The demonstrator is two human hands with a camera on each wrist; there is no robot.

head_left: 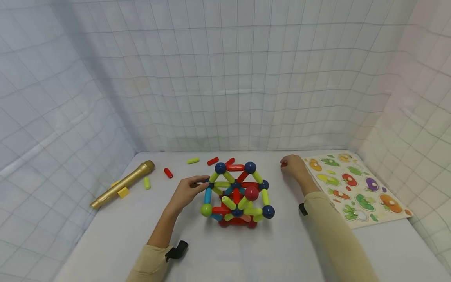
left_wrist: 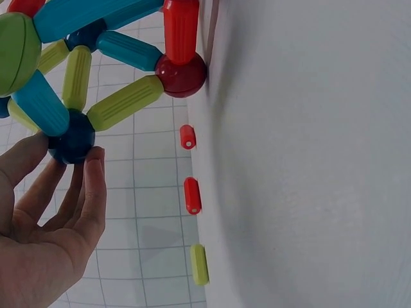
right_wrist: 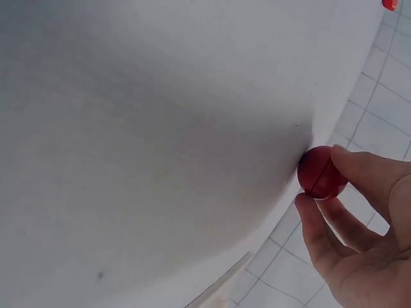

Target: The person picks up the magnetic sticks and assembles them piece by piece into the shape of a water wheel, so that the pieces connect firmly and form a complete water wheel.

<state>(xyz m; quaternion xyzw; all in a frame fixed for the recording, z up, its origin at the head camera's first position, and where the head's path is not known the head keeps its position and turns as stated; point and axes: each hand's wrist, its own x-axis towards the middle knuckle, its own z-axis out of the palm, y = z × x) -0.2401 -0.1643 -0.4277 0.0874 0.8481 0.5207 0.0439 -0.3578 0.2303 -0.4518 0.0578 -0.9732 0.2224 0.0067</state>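
Note:
A construction of coloured magnetic rods and balls (head_left: 235,167) stands on the white table in front of me. My left hand (head_left: 184,192) is at its left side. In the left wrist view, the thumb and fingers pinch a dark blue ball (left_wrist: 72,142), which joins blue and yellow-green rods. Right of the construction and apart from it, my right hand (head_left: 295,167) is low over the table. Its thumb and fingertips pinch a loose red ball (right_wrist: 321,172), mostly hidden in the head view, close to the tabletop.
Loose red rods (head_left: 213,161) and a yellow-green rod (head_left: 193,160) lie behind the construction. Farther left are a red rod (head_left: 168,172), another yellow-green rod (head_left: 147,183) and a gold microphone (head_left: 128,180) by yellow blocks (head_left: 123,192). A vegetable puzzle board (head_left: 382,182) lies right.

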